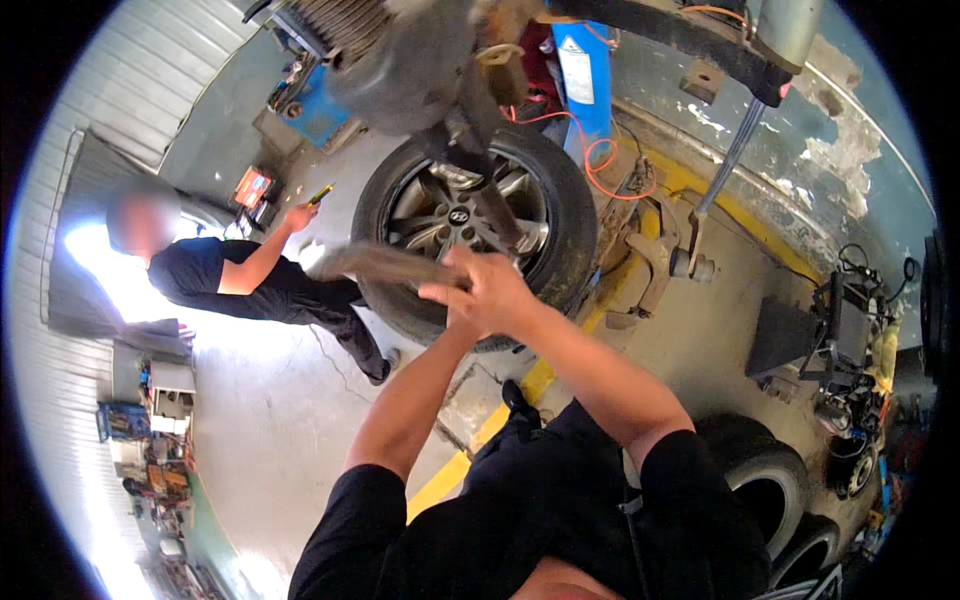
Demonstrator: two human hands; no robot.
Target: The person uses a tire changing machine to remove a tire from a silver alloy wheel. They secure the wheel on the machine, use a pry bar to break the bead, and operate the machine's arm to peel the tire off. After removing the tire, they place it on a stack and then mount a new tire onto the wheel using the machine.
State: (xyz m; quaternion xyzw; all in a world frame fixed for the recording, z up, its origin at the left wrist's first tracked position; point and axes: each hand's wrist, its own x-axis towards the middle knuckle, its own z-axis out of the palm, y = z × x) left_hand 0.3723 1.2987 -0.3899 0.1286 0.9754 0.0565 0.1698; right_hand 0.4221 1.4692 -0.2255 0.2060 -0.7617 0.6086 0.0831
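Both my hands are together in front of me, over the near part of a wheel. A long, brownish, bar-like object (385, 264), smeared by motion, reaches from them toward the left; its kind cannot be made out. My right hand (505, 290) is closed at its near end. Partly covered by the right one, my left hand (465, 315) is closed at the same end. Just beyond lies the wheel (575, 215), a black tire on a multi-spoke alloy rim. Above it hang a dark, dirty metal vehicle part (410, 85) and a coiled spring (340, 25).
At left a person (215, 270) in dark clothes holds a yellow-and-black tool (322, 194). A blue lift post (585, 75) stands beyond the wheel, with an orange hose (600, 165) nearby. Several loose tires (790, 470) lie at right, near dark equipment (830, 330). Cluttered shelving (160, 430) lines the left.
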